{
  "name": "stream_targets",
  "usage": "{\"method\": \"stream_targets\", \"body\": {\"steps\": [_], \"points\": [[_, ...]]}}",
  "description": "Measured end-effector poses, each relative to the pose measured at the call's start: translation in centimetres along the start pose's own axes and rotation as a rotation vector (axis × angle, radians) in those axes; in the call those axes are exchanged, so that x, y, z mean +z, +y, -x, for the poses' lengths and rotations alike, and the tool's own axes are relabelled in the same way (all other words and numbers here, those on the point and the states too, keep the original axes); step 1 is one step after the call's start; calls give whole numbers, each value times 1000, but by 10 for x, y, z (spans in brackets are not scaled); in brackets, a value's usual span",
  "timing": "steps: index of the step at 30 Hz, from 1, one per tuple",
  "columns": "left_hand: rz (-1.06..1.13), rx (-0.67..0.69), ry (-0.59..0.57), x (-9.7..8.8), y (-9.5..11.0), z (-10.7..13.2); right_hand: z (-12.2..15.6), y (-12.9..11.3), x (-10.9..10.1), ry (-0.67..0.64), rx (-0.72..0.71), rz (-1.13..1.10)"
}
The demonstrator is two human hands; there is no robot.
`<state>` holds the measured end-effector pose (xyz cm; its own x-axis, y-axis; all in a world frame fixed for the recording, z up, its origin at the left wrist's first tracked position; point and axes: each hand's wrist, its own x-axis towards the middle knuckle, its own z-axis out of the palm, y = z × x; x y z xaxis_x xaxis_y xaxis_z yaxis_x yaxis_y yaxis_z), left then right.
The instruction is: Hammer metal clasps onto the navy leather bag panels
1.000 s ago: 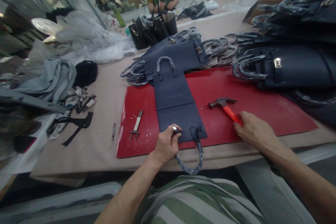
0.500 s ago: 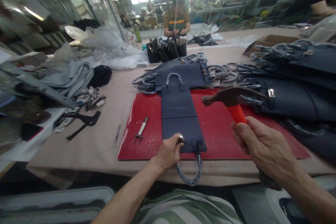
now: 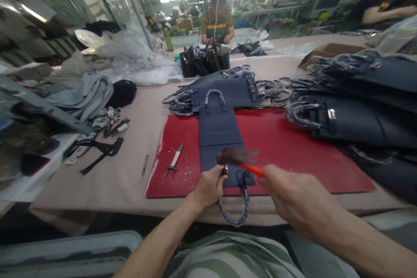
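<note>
My left hand (image 3: 209, 186) pinches a short metal tool (image 3: 225, 169) over the near half of the navy panel (image 3: 220, 128), which lies on the red board (image 3: 270, 143) atop the tabletop (image 3: 130, 147). My right hand (image 3: 289, 191) grips the hammer (image 3: 235, 156), its blurred head close by the tool's top.

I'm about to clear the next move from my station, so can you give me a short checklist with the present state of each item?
1. Right hand gripping the hammer by its red handle: ok.
2. Left hand holding the small metal tool: ok.
3. Metal tool's tip seated on the navy panel: cannot tell, the hand hides it.
4. Gap between hammer and left hand: cannot tell, the head is blurred and they sit close in this view.
5. Panel lying on the red board: ok.
6. Pronged tool clear of the panel: ok, it lies to the left.
</note>
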<state>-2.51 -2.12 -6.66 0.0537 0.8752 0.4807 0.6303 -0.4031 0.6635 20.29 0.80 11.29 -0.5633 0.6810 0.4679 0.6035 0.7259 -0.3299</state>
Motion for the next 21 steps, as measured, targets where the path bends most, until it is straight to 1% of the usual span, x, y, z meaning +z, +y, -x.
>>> {"method": "stream_targets", "body": {"steps": [1,2,4,7,10,12,13,14,15,17,19,21], "points": [[1,1,3,0,0,0,4,5,5,-102,-32,2],[5,-1,4,0,0,0,7,11,9,-183,-19,10],[20,-7,-2,-2,2,-1,12,26,15,-279,87,3],[53,-11,-5,-5,4,-3,17,56,22,-301,356,-118],[80,-17,-6,-7,5,-3,30,95,37,-337,579,-225],[100,-22,-7,-8,6,-2,44,120,49,-345,686,-188],[110,-26,-9,-8,7,-2,50,130,55,-339,713,-113],[119,-36,-11,-8,8,-2,56,138,60,-323,706,-11],[126,-49,-11,-9,10,-2,60,142,64,-295,662,101],[131,-75,-1,-11,13,-3,63,142,72,-199,502,278],[126,-84,22,-12,15,-4,62,128,81,-80,335,309],[118,-76,36,-14,15,-4,58,106,94,-11,230,200]]}}
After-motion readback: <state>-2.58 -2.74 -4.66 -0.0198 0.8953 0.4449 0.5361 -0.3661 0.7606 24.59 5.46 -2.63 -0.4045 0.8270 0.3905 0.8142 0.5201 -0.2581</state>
